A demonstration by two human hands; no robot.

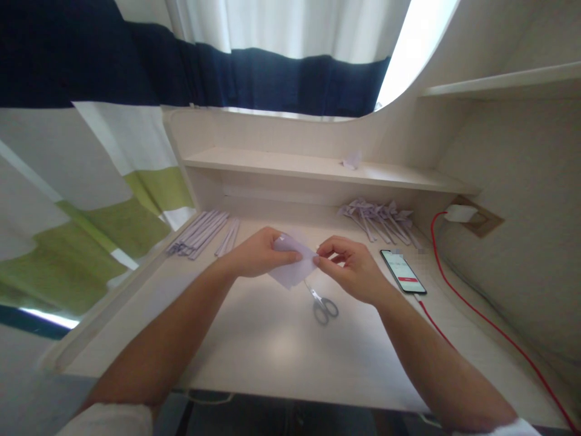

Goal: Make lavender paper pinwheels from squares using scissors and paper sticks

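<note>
A pale lilac paper sheet (293, 266) is held above the middle of the desk (272, 345), pinched at its sides by the left hand (258, 253) and right hand (351, 266). Scissors (323, 304) lie just below; a phone (403, 271) sits toward the right edge.

Two bare forearms reached forward and converged. The left hand (258, 254) curled, fingers closed with the thumb pressed toward them. The right hand (351, 266) pinched, its fingertips (320, 257) nearly meeting the left's.
</note>
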